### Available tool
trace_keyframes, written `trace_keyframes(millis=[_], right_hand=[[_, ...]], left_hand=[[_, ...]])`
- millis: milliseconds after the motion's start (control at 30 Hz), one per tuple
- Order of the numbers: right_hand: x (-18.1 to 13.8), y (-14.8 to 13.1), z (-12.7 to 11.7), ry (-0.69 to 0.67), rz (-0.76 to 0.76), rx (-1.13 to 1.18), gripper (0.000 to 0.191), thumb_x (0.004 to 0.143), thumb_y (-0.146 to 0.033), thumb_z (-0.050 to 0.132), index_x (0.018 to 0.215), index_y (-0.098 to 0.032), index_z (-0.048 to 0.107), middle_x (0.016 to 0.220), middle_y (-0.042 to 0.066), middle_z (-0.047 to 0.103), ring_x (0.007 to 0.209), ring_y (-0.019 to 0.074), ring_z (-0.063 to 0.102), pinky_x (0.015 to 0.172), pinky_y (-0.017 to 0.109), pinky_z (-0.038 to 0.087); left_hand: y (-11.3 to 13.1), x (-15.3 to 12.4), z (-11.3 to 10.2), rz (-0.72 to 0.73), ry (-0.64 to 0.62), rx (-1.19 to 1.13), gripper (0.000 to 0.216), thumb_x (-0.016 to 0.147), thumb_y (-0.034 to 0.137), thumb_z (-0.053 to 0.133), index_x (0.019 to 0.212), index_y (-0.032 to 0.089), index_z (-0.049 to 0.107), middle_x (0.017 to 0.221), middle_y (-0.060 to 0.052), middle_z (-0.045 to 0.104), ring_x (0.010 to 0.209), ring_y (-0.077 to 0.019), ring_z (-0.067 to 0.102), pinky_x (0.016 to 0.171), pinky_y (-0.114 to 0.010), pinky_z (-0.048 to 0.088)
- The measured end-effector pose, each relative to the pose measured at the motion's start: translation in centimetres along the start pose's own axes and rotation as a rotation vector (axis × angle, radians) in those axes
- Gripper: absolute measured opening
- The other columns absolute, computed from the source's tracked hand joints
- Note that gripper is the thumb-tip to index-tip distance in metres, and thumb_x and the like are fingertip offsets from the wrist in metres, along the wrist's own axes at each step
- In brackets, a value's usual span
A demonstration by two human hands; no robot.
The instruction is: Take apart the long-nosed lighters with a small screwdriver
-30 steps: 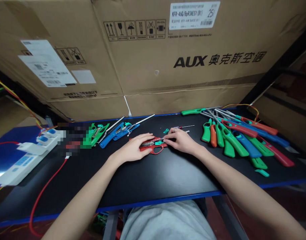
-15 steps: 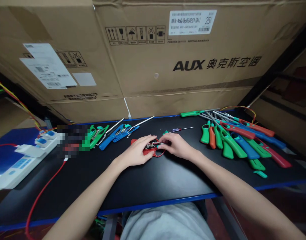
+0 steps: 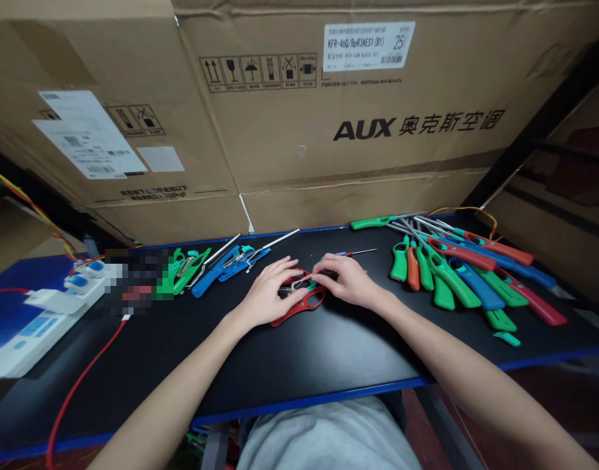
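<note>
An opened red lighter shell [image 3: 303,302] with a teal trigger and metal parts inside lies on the black table [image 3: 289,365] in the middle. My left hand [image 3: 267,290] rests on its left part, fingers curled over it and holding it. My right hand [image 3: 345,279] pinches the parts at its right end with closed fingers. A small screwdriver [image 3: 358,252] lies just behind my right hand.
A heap of green, blue, red and orange long-nosed lighters [image 3: 466,271] lies at the right. Opened blue and green lighter halves [image 3: 221,261] lie at the left. White power strips [image 3: 39,313] with a red cable sit far left. Big cardboard boxes [image 3: 299,117] wall the back.
The red shell has turned, its near end now swung toward me and tilted. Both hands shifted slightly left and back with it.
</note>
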State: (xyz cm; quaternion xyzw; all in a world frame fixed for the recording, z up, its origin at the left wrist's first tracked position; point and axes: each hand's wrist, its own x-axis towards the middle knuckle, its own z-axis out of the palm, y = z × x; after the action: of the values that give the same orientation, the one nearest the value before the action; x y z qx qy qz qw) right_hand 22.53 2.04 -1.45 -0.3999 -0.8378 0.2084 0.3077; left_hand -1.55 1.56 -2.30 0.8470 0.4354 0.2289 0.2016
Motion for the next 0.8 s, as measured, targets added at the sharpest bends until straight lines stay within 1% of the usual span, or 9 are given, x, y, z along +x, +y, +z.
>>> trace_keyframes(millis=[133,167,233,300,367,400,467,600,800], right_hand=[[0.1,0.1,-0.4,0.079,-0.031,0.06,0.017,0.1,-0.029,0.061,0.097,-0.018,0.073,0.089,0.005,0.066,0.079,0.0139,0.06,0.074,0.025,0.043],[0.2,0.1,-0.5,0.094,-0.042,0.071,0.016,0.1,-0.028,0.062,0.096,-0.018,0.073,0.089,0.004,0.065,0.079,0.0138,0.06,0.075,0.025,0.044],[0.3,0.3,-0.6,0.119,-0.066,0.092,0.015,0.099,-0.028,0.064,0.097,-0.018,0.074,0.089,0.004,0.065,0.079,0.0137,0.06,0.075,0.024,0.046],[0.3,0.4,-0.7,0.115,-0.083,0.113,0.015,0.099,-0.029,0.064,0.099,-0.017,0.075,0.089,0.004,0.065,0.079,0.0136,0.06,0.075,0.024,0.046],[0.3,0.6,-0.7,0.081,-0.1,0.123,0.016,0.1,-0.029,0.063,0.102,-0.018,0.075,0.09,0.004,0.065,0.079,0.0135,0.06,0.076,0.024,0.047],[0.2,0.6,-0.6,0.062,-0.107,0.122,0.017,0.1,-0.028,0.062,0.103,-0.017,0.075,0.09,0.004,0.065,0.08,0.0135,0.06,0.076,0.024,0.047],[0.1,0.5,-0.3,0.027,-0.105,0.112,0.017,0.101,-0.026,0.061,0.104,-0.017,0.075,0.092,0.005,0.065,0.081,0.0135,0.061,0.078,0.025,0.047],[-0.2,0.0,0.5,-0.014,-0.019,0.059,0.012,0.098,-0.024,0.065,0.1,-0.017,0.074,0.094,0.004,0.065,0.08,0.0133,0.061,0.075,0.025,0.045],[0.0,-0.9,1.5,0.033,0.094,-0.015,0.005,0.094,-0.021,0.07,0.097,-0.02,0.074,0.094,0.001,0.066,0.082,0.0127,0.062,0.076,0.025,0.042]], left_hand=[[-0.2,0.2,0.2,0.026,0.075,-0.021,0.024,0.089,0.044,0.067,0.102,0.026,0.076,0.138,-0.006,0.066,0.142,-0.0308,0.049,0.12,-0.056,0.039],[-0.2,0.3,0.1,0.034,0.106,-0.035,0.02,0.089,0.04,0.068,0.098,0.025,0.075,0.132,-0.006,0.07,0.138,-0.0301,0.053,0.118,-0.055,0.042],[-0.2,0.3,-0.4,0.029,0.16,-0.073,0.016,0.088,0.036,0.068,0.093,0.023,0.075,0.117,-0.007,0.075,0.12,-0.0274,0.065,0.11,-0.05,0.05],[-0.3,0.3,-1.3,0.018,0.154,-0.113,0.017,0.089,0.036,0.067,0.094,0.021,0.075,0.105,-0.007,0.076,0.101,-0.0233,0.07,0.097,-0.043,0.056],[-0.5,0.3,-2.3,0.034,0.085,-0.129,0.02,0.091,0.038,0.067,0.095,0.021,0.076,0.101,-0.007,0.076,0.093,-0.0208,0.07,0.088,-0.038,0.057],[-0.6,0.2,-2.8,0.053,0.047,-0.125,0.02,0.091,0.039,0.066,0.096,0.022,0.077,0.102,-0.006,0.075,0.094,-0.0206,0.07,0.087,-0.037,0.057],[-1.1,0.1,-3.6,0.092,-0.011,-0.1,0.021,0.092,0.04,0.066,0.099,0.025,0.079,0.108,-0.006,0.075,0.099,-0.021,0.069,0.09,-0.037,0.056],[-1.8,-0.1,-4.3,0.117,-0.079,-0.054,0.021,0.092,0.044,0.067,0.098,0.03,0.082,0.113,-0.005,0.074,0.105,-0.0216,0.067,0.097,-0.04,0.053],[-1.9,-0.1,-4.3,0.089,-0.116,-0.048,0.026,0.091,0.047,0.066,0.084,0.028,0.081,0.111,-0.005,0.073,0.104,-0.0216,0.067,0.096,-0.041,0.053]])
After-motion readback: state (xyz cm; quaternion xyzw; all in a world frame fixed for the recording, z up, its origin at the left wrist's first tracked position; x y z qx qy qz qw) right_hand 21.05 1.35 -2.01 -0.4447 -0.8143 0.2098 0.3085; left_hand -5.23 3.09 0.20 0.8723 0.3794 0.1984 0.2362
